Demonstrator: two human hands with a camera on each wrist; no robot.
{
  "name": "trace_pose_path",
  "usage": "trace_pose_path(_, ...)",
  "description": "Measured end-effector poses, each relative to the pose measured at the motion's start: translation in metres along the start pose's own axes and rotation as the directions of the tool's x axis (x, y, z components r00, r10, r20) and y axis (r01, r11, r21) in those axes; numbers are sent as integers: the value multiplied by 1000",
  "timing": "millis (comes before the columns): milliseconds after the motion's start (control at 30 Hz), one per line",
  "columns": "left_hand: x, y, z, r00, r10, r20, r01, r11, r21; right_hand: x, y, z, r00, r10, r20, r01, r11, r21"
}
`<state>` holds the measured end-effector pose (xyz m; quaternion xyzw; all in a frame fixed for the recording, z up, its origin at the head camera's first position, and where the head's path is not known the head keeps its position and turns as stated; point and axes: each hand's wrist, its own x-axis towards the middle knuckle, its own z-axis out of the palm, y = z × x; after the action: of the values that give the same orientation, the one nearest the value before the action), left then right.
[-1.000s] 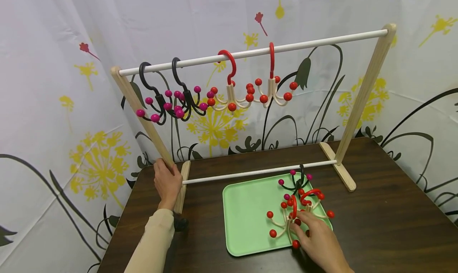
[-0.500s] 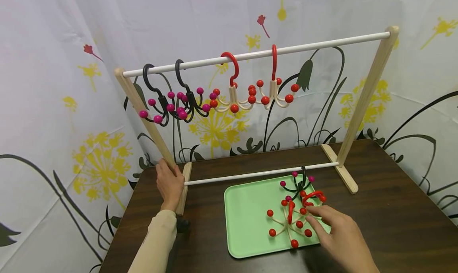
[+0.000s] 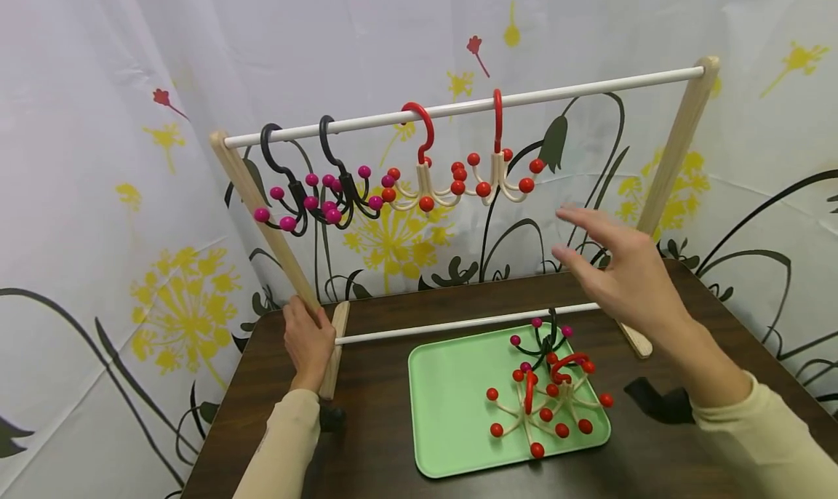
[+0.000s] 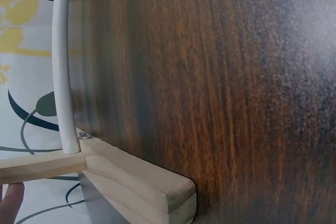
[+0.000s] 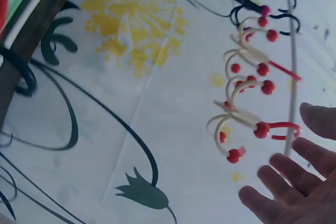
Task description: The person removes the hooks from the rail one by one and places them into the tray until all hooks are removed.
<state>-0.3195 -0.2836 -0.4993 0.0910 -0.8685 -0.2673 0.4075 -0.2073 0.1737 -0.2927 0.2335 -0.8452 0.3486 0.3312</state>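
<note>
My left hand (image 3: 309, 345) grips the left wooden post (image 3: 270, 241) of a clothes rack, low down near its foot. My right hand (image 3: 622, 273) is raised in front of the rack's right side, fingers extended and holding nothing. From the white top rail (image 3: 589, 89) hang two black hook hangers with magenta balls, one of them a black hanger (image 3: 345, 182), and two cream hangers with red hooks and balls, one a cream hanger (image 3: 499, 172). In the right wrist view the fingers (image 5: 294, 182) appear close to the nearest red hook (image 5: 281, 126).
On the dark table (image 3: 366, 441) lies a green tray (image 3: 452, 404). Its right side carries a black hanger (image 3: 546, 342) and two red-and-cream hangers, one a front hanger (image 3: 527, 404). A white lower bar (image 3: 458, 326) runs behind the tray. A patterned curtain (image 3: 98, 193) hangs behind.
My right hand has left the red-hooked hanger at the tray, which now lies on the tray, and has risen up and to the right. My left hand stays on the post.
</note>
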Motion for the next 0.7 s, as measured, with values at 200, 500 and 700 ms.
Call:
trace_pose_path(200, 0, 1, -3, 1000, -11, 11, 11, 1000, -2, 60, 9, 9, 992, 110, 62, -112, 993, 35)
trace_pose_path(500, 1, 1, -4, 1000, -19, 17, 19, 1000, 8, 120, 20, 42, 975, 177, 134, -186, 981, 59)
trace_pose_path(700, 1, 2, -3, 1000, -16, 22, 15, 1000, 12, 129, 20, 57, 961, 220, 167, -224, 975, 9)
